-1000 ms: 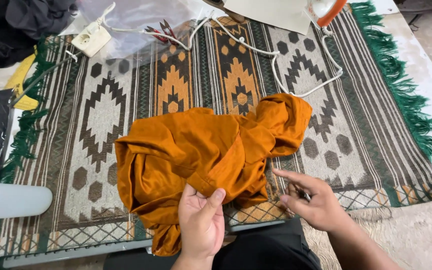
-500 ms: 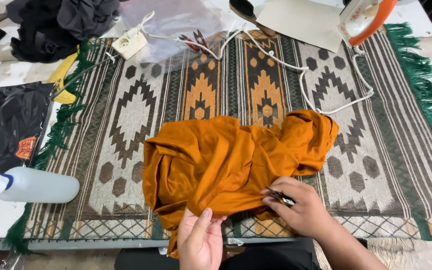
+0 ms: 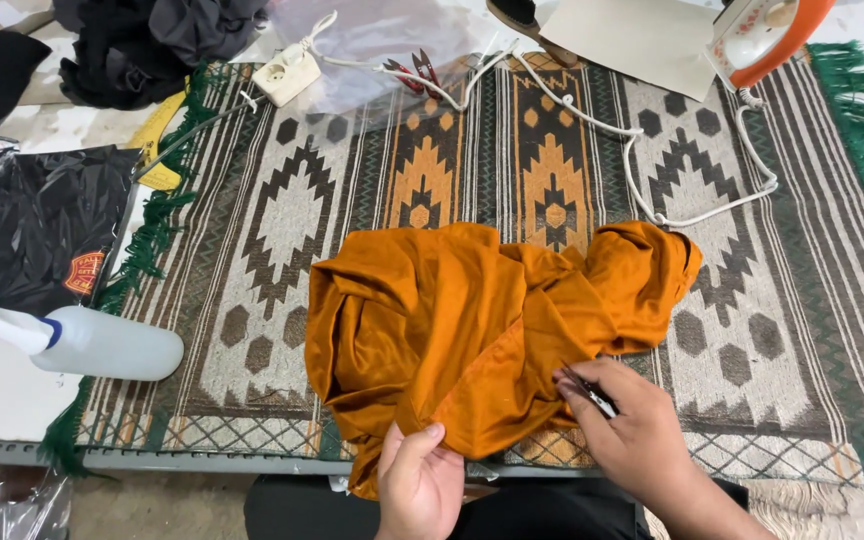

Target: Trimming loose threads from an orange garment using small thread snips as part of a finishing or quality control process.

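A crumpled orange garment (image 3: pixel 472 320) lies on a patterned woven rug (image 3: pixel 282 210) at the near edge of the table. My left hand (image 3: pixel 417 485) pinches the garment's lower hem between thumb and fingers. To the right, my right hand (image 3: pixel 627 435) holds a small dark thread snipper (image 3: pixel 587 390) with its tip at the garment's edge.
A white spray bottle (image 3: pixel 92 342) lies at the left. Black clothes (image 3: pixel 42 215) and a dark pile (image 3: pixel 152 40) sit at the far left. A white socket block (image 3: pixel 287 72), small red-handled snips (image 3: pixel 412 70), a white cord (image 3: pixel 652 190) and an orange-and-white iron (image 3: pixel 767 35) lie along the back.
My right hand has closed on the snipper and come onto the garment's edge. My left hand has slid down to the hem. The view has shifted, so the garment sits more to the right.
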